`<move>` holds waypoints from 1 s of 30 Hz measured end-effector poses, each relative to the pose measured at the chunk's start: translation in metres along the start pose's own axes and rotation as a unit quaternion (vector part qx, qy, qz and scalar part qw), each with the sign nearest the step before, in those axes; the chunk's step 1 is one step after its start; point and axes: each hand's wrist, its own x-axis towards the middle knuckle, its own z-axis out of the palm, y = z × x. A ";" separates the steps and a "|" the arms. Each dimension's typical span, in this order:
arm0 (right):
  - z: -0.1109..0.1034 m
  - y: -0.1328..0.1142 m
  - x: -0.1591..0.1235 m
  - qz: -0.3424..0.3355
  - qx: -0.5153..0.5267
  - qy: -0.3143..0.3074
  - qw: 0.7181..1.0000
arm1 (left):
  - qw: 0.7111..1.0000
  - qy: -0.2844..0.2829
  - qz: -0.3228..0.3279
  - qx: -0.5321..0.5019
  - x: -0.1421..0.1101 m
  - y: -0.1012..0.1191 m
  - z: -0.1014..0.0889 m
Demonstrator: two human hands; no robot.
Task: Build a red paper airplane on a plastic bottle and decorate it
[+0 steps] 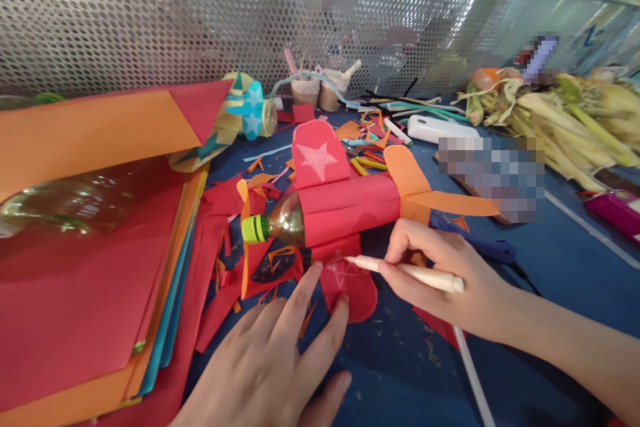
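Observation:
A toy airplane (353,207) made from a plastic bottle wrapped in red paper lies on its side, its green cap (255,229) to the left. The far wing (320,153) bears a filled pale star; the near wing (357,300) shows only a thin star outline. My right hand (445,267) pinches a white marker pen (425,275), whose tip meets the near wing by the outline. My left hand (285,347) lies with fingers spread, fingertips on that wing's left edge. Orange tail pieces (407,170) stand at the airplane's right end, and an orange propeller strip (244,240) sits behind the cap.
Stacked coloured paper sheets (90,293) fill the left side, a clear bottle (75,203) on them. Red and orange scraps surround the airplane. Behind are small pots (305,90), a white case (443,128) and corn husks (560,120); a blue-handled tool (487,247) lies right.

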 end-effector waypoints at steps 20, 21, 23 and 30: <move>0.001 0.002 -0.002 0.008 0.024 -0.025 0.999 | 1.000 0.001 0.004 -0.002 -0.001 0.000 0.000; 0.001 0.002 -0.002 0.007 0.027 -0.029 0.999 | 1.000 -0.003 0.006 0.000 -0.001 0.000 -0.001; 0.001 0.002 -0.003 0.008 0.032 -0.034 0.999 | 1.000 -0.006 0.009 0.003 -0.002 0.000 -0.001; 0.003 -0.001 -0.001 0.011 0.051 -0.039 0.998 | 1.000 -0.008 -0.002 -0.002 -0.003 0.002 0.001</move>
